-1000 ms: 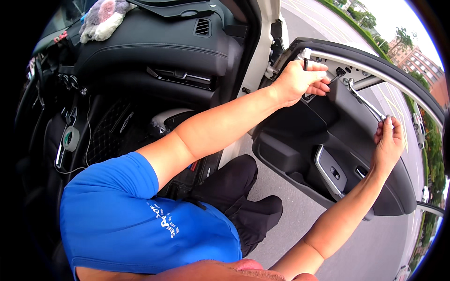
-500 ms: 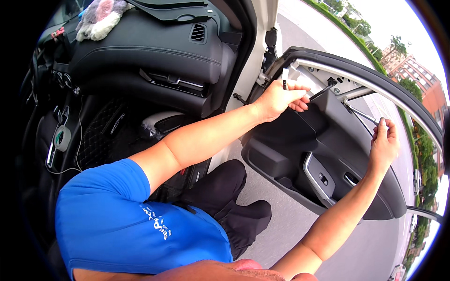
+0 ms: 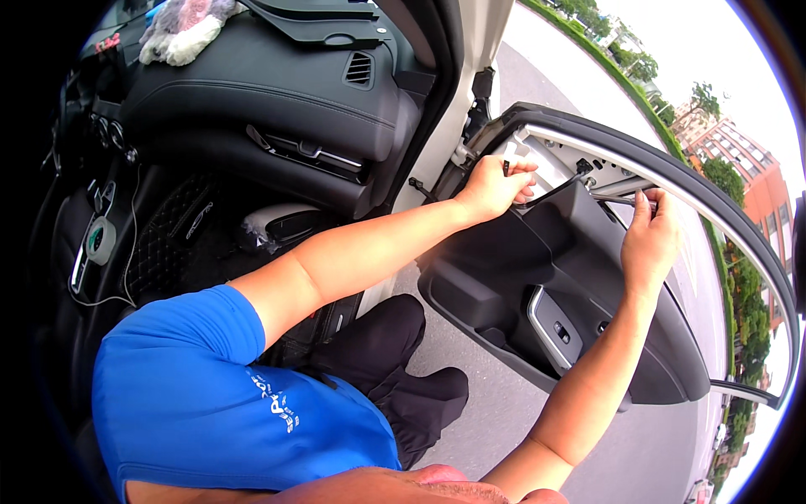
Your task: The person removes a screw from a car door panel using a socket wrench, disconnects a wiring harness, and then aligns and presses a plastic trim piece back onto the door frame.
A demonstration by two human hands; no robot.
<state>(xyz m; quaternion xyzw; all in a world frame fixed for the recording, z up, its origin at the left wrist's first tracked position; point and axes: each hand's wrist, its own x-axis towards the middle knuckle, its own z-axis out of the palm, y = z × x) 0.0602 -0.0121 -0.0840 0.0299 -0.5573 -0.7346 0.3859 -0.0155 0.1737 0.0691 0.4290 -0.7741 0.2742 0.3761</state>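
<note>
My left hand (image 3: 495,189) is at the front upper corner of the open car door (image 3: 495,260), fingers curled. A small slim black-and-white piece (image 3: 506,166) stands up between its fingers; its kind is unclear. My right hand (image 3: 651,239) pinches one end of a thin rod-like tool (image 3: 617,199) over the window sill. The tool's other end points at the exposed pale metal corner (image 3: 550,164) of the door frame, beside a black connector (image 3: 583,166). Whether its tip touches a fastener cannot be made out.
Left of me are the dashboard (image 3: 277,109), glove box handle (image 3: 311,151) and a roll of tape (image 3: 101,241) on the console, with a pale cable (image 3: 133,252) nearby. The door's armrest switch panel (image 3: 556,329) sits below my hands. Pavement (image 3: 487,420) lies beneath.
My right hand has moved left and slightly up, bringing the rod-like tool closer to the door's front corner. My left hand has shifted slightly, still holding the black-and-white piece.
</note>
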